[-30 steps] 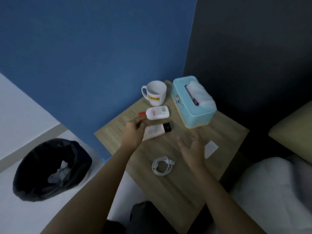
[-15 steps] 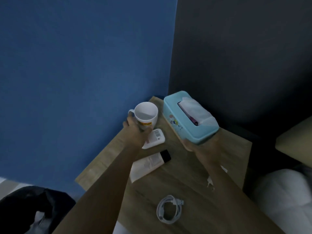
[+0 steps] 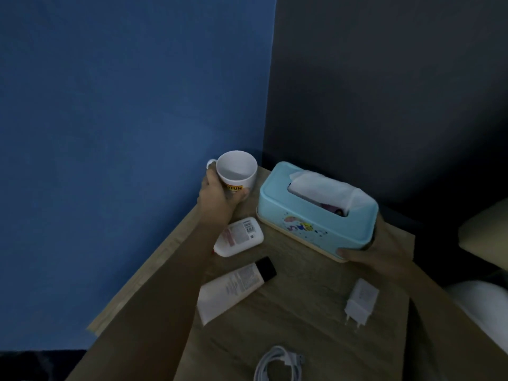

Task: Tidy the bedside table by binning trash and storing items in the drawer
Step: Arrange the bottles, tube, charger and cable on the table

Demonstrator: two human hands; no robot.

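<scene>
Seen from the head camera, a person's left hand (image 3: 220,195) wraps around the lower body of a white mug (image 3: 237,171) at the far corner of a wooden bedside table (image 3: 310,273), fingers curled closed on it; whether the mug is lifted or resting cannot be told. The right hand (image 3: 376,250) grips the near end of a light-blue tissue box (image 3: 316,213), thumb pressed along its lower edge and fingers hidden behind it — the box sits at about 3 o'clock from the mug, a white tissue (image 3: 324,188) standing out of its slot. Just beneath the left forearm, at 6 o'clock from the mug, lies a small white bottle (image 3: 240,237), label up. Nearer the camera, a white tube with a black cap (image 3: 236,288) lies tilted, partly under the forearm. A white charger plug (image 3: 361,305) rests at 4 o'clock from the tube, well apart from it — and a coiled white cable (image 3: 277,365) lies at the table's near edge. Blue and dark walls meet behind the table.
</scene>
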